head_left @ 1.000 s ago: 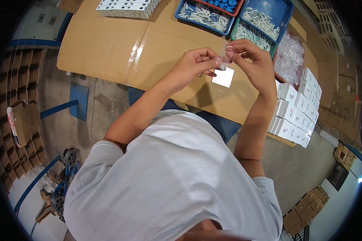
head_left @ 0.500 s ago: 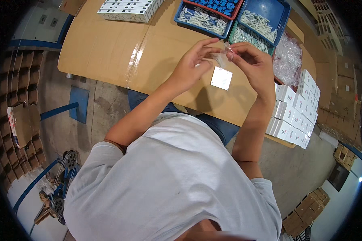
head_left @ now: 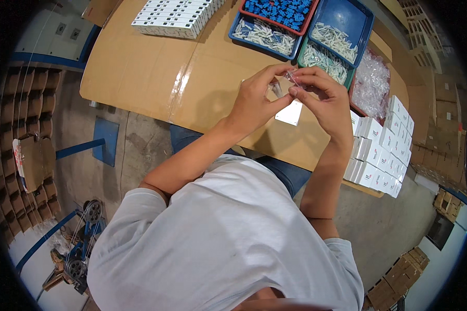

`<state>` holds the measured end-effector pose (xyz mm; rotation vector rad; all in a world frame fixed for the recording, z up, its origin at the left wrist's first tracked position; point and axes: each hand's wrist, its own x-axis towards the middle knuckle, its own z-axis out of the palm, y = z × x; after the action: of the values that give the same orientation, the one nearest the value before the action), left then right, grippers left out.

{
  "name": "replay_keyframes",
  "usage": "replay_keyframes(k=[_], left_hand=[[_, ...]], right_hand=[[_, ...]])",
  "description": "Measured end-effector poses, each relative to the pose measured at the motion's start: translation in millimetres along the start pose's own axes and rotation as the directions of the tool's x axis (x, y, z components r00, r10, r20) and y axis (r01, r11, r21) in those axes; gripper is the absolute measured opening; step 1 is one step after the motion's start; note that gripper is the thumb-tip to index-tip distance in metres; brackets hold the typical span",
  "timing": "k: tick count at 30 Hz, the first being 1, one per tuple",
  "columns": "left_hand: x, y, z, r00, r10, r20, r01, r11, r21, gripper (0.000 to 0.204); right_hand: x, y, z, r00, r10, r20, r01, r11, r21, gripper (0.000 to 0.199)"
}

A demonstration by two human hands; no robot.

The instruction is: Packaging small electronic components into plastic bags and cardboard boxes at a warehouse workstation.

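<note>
Head view: both hands (head_left: 296, 98) pinching clear bag (head_left: 291, 78)

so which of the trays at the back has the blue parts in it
The red tray at the top edge, heaped with small blue pieces. The blue trays beside it and the green one hold white parts.

Tiny clear piece (head_left: 290, 78) between fingers (head_left: 296, 90)

Both bare forearms rose from the worktop's near edge and met above it, elbows bent. The left hand (head_left: 255, 101) and right hand (head_left: 324, 98) faced each other, fingertips pinched together, the remaining fingers loosely curled.
</note>
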<state>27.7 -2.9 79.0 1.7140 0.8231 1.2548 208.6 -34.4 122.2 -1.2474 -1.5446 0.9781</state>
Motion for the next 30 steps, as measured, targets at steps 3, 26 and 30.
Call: replay_keyframes(k=[3, 26, 30], left_hand=[[0.3, -2.1, 0.0, 1.0, -0.006, 0.0, 0.006, 1.0, 0.013, 0.045], [-35.1, -43.2, -27.8, 0.942, -0.319, 0.105, 0.33, 0.938, -0.105, 0.033], [-49.2, -40.7, -34.9, 0.913, -0.372, 0.169, 0.39, 0.917, -0.089, 0.031]], right_hand=[[2.4, 1.5, 0.2, 1.0, -0.007, 0.001, 0.007, 1.0, -0.003, 0.023], [110.1, 188.9, -120.2, 0.733, 0.055, -0.678, -0.475, 0.754, -0.453, 0.021], [144.8, 228.6, -133.7, 0.705, -0.107, -0.701, -0.517, 0.599, -0.611, 0.016]])
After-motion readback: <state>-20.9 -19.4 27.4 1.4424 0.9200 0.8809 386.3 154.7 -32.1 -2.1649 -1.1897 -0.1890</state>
